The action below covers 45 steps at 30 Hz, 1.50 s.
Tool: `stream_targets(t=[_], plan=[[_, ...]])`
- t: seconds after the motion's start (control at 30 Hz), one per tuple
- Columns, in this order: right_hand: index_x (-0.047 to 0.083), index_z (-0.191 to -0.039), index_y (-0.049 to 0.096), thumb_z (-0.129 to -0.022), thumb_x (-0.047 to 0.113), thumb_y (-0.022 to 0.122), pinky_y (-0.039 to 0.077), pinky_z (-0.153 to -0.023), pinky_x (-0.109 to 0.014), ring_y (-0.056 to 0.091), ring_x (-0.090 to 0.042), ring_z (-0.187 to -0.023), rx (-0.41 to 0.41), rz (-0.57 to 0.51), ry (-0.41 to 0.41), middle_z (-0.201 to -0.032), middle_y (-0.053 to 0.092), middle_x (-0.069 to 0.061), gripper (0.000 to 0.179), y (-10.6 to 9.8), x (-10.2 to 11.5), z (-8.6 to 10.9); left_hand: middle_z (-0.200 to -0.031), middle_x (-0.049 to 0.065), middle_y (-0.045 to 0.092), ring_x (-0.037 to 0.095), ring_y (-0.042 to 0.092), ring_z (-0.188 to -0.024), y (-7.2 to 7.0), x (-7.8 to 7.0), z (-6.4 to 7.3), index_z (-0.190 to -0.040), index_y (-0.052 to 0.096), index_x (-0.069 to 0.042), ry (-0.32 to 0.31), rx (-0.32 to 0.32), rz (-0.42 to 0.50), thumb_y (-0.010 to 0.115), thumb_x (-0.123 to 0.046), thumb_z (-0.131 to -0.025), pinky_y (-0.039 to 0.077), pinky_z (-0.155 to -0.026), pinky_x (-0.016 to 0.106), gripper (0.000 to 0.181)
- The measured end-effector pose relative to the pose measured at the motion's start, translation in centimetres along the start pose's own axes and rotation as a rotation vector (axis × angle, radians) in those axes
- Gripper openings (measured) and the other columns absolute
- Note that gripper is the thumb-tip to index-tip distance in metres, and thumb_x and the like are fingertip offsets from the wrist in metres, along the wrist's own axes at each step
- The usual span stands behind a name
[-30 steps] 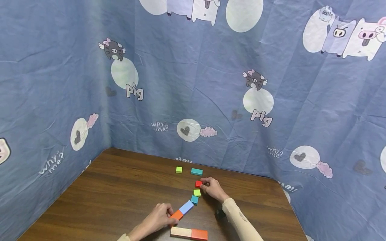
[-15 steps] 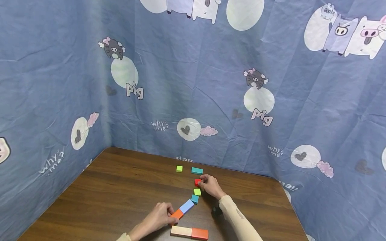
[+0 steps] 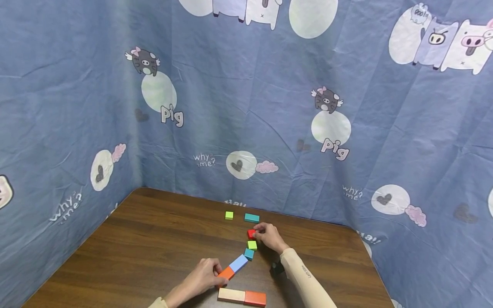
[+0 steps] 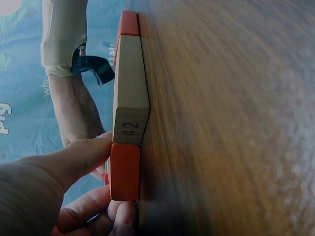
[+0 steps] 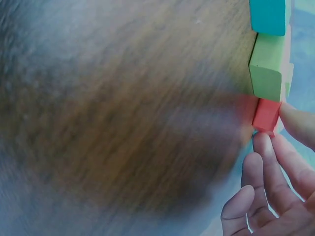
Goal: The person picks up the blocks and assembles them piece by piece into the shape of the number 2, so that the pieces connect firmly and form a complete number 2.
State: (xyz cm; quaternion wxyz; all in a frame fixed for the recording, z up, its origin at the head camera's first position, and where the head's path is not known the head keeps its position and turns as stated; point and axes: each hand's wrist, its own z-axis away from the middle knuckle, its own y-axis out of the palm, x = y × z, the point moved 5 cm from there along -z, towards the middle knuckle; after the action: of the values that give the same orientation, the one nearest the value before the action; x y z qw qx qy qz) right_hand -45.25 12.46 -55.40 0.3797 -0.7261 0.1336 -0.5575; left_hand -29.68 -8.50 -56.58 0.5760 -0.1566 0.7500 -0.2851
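My left hand (image 3: 202, 276) grips an orange block (image 3: 226, 273) at its near end, thumb on one side and fingers on the other. End to end with that block lies a light blue block (image 3: 239, 263), slanting away to the right. Farther along the same line come a small teal block (image 3: 249, 254) and a lime green cube (image 3: 252, 245). Beyond the cube, my right hand (image 3: 269, 236) pinches a small red block (image 3: 251, 234) between thumb and fingers. In the right wrist view the red block (image 5: 267, 116) sits close against the green cube (image 5: 267, 73).
A plain wood block (image 3: 231, 294), marked 42 in the left wrist view, joins a red-orange block (image 3: 255, 298) at the front. Toward the back of the brown table (image 3: 154, 239) lie a lime cube (image 3: 229, 215) and a long teal block (image 3: 252, 217). Patterned blue cloth (image 3: 269, 107) hangs behind.
The right hand has shifted the red block slightly left, more in line behind the green cube. The left hand keeps its grip on the orange block in the same place.
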Motion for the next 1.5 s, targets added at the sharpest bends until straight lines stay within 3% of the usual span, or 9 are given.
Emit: stream_targets(t=[0.57, 0.8, 1.5], plan=[[0.002, -0.108, 0.07, -0.087, 0.01, 0.069, 0.049, -0.072, -0.026, 0.062, -0.011, -0.085, 0.048, 0.021, -0.06, -0.097, 0.072, -0.007, 0.023, 0.06, 0.43, -0.05, -0.068, -0.003, 0.057, 0.001, 0.043, -0.057, 0.09, -0.05, -0.01, -0.072, 0.061, -0.008, 0.007, -0.005, -0.017, 0.085, -0.024, -0.068, 0.036, -0.049, 0.019, 0.029], [0.003, -0.109, 0.07, -0.088, 0.011, 0.069, 0.048, -0.072, -0.025, 0.061, -0.011, -0.087, 0.064, 0.006, -0.029, -0.098, 0.071, -0.006, 0.023, 0.12, 0.33, -0.03, -0.068, -0.003, 0.057, 0.001, 0.042, -0.057, 0.05, -0.11, -0.03, -0.072, 0.061, -0.008, 0.009, -0.007, -0.022, 0.085, -0.024, -0.068, 0.036, -0.049, 0.019, 0.029], [0.005, -0.114, 0.068, -0.088, 0.011, 0.066, 0.048, -0.071, -0.026, 0.061, -0.012, -0.087, 0.106, -0.01, -0.054, -0.102, 0.071, -0.007, 0.027, 0.5, 0.55, 0.21, -0.068, -0.004, 0.055, 0.002, 0.042, -0.057, 0.02, 0.07, -0.02, -0.074, 0.06, -0.007, -0.014, 0.024, 0.018, 0.084, -0.023, -0.07, 0.034, -0.048, 0.019, 0.029]])
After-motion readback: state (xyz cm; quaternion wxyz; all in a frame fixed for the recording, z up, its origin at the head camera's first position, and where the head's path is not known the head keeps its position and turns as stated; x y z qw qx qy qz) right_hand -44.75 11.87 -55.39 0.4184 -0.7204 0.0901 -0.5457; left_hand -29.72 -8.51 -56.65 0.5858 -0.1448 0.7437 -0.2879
